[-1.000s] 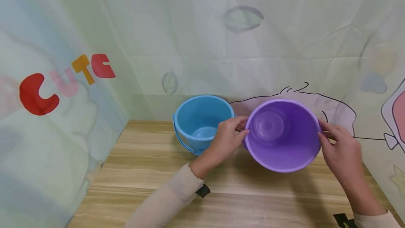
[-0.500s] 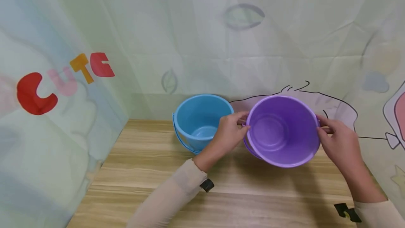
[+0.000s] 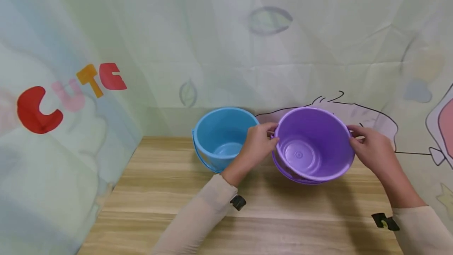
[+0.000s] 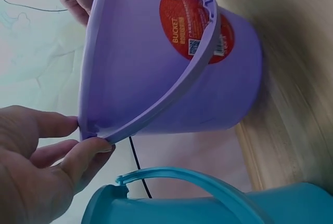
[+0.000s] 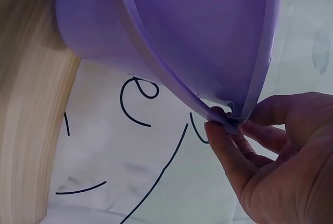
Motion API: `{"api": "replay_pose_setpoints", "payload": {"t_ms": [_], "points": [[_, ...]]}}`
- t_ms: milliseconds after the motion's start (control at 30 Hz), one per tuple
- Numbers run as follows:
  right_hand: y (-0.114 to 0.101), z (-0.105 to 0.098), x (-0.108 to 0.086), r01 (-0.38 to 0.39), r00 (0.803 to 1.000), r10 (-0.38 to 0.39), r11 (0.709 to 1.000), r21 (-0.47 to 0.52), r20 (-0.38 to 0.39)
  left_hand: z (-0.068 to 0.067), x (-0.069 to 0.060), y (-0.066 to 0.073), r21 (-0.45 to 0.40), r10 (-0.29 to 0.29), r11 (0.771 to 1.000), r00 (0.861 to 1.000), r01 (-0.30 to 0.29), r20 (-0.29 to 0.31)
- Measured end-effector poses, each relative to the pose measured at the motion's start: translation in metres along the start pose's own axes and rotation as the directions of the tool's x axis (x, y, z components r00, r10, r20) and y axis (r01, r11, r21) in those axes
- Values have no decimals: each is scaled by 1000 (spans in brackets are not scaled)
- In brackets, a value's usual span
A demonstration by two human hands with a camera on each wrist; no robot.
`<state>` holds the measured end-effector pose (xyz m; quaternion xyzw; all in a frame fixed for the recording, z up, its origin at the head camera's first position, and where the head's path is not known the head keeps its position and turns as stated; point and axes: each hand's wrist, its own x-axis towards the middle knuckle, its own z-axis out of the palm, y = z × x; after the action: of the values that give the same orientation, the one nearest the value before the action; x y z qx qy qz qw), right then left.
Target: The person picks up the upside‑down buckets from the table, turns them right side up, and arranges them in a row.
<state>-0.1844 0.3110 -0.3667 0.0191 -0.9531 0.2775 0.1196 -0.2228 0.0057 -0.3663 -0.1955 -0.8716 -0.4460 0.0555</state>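
In the head view a purple bucket (image 3: 318,145) is held between two hands, its mouth turned up and slightly toward me. My left hand (image 3: 257,143) pinches its rim at the left handle joint, with finger and thumb on either side in the left wrist view. At the opposite joint, my right hand (image 5: 283,151) pinches the rim. The bucket's handle (image 4: 179,86) hangs down the near side, across a red label (image 4: 182,21). Whether the base touches the table cannot be told. Just left stands a blue bucket (image 3: 209,137), partly hidden behind my left hand.
Both buckets are at the back of a wood-grain table (image 3: 170,204), close to a printed cloth backdrop (image 3: 219,50). More cloth with coloured letters (image 3: 40,109) hangs along the left side. The blue bucket's handle (image 3: 203,158) hangs at its front.
The purple bucket has tipped back from facing me to a more upright pose, its near rim rising and its handle showing below. Both hands keep their hold, the right shifting slightly up and left.
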Motion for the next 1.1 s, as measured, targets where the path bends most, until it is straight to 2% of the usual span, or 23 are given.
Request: {"api": "replay_pose_setpoints", "payload": {"t_ms": [233, 567, 733, 933, 1100], "points": [[5, -4, 15, -34, 993, 37, 999, -28, 111, 1, 13, 4, 88, -8, 996, 1000, 7, 10], [12, -7, 28, -108, 968, 98, 994, 31, 233, 7, 32, 5, 152, -54, 987, 998, 49, 28], [16, -5, 32, -136, 957, 110, 988, 80, 268, 9, 39, 1, 163, -38, 986, 999, 33, 28], [21, -3, 35, -149, 954, 99, 976, 160, 283, 10, 44, -1, 204, -11, 979, 999, 4, 33], [24, -2, 38, -166, 953, 108, 967, 191, 284, 12, 45, 0, 205, -40, 978, 998, 28, 54]]}}
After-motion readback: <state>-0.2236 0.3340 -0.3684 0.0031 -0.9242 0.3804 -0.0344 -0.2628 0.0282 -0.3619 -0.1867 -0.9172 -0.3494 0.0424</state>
